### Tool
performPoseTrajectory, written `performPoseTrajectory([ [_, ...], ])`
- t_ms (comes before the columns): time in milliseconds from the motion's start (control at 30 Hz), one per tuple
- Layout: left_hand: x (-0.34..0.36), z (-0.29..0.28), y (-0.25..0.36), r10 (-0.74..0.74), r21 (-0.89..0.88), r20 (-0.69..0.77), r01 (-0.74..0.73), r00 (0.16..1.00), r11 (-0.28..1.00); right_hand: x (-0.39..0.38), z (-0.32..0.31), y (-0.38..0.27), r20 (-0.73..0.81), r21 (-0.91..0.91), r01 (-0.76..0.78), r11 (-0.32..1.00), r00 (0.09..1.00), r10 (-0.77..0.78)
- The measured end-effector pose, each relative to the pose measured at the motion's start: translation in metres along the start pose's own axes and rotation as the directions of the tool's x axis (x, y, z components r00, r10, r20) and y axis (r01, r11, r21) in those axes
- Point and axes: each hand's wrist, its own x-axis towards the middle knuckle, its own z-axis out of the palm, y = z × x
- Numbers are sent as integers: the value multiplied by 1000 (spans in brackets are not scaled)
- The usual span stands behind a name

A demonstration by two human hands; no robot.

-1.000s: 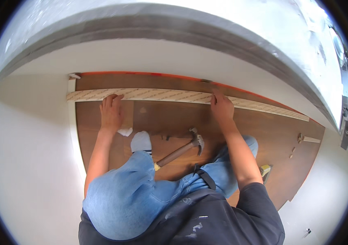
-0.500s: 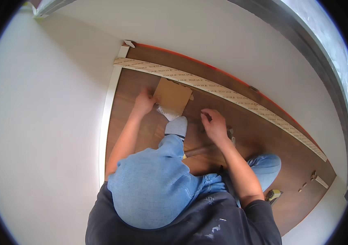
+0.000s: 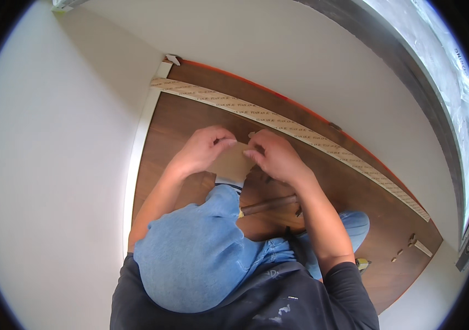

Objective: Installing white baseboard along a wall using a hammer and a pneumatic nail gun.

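Observation:
A piece of brown cardboard [image 3: 229, 166] is held up in front of me, partly covering my sock-clad foot. My left hand [image 3: 204, 148] is closed at its upper edge, thumb and fingertips pinched together. Close beside it, my right hand [image 3: 276, 155] is also closed, with its fingers curled at the right part of the same edge. The fingertips of both hands nearly meet, and they partly hide what lies between them. Below my right hand, a brown wooden handle [image 3: 270, 204] lies on the floor beside my leg.
A long pale strip with printing [image 3: 278, 121] crosses the brown floor board [image 3: 163, 132]. White walls [image 3: 53, 165] enclose the left and far sides. A yellow tape measure [image 3: 362, 264] and small scraps [image 3: 397, 256] lie at the right. A metal-framed window [image 3: 432, 71] stands at far right.
The cardboard has come up off the floor and toward me, over my foot. Both hands have moved together at its edge; the right hand was apart from it before.

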Motion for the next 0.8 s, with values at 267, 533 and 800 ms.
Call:
performPoseTrajectory([
  [267,0,17,11,93,164,111,-111,989,980,-13,15,0,118,-107,22,994,993,-10],
  [533,7,52,7,132,6,-7,-132,991,991,-31,22,13,-195,-293,142,946,959,-204],
  [800,26,76,-36,-50,-253,12,51,999,966,-36,14,21,-175,-489,296,821,888,-425],
])
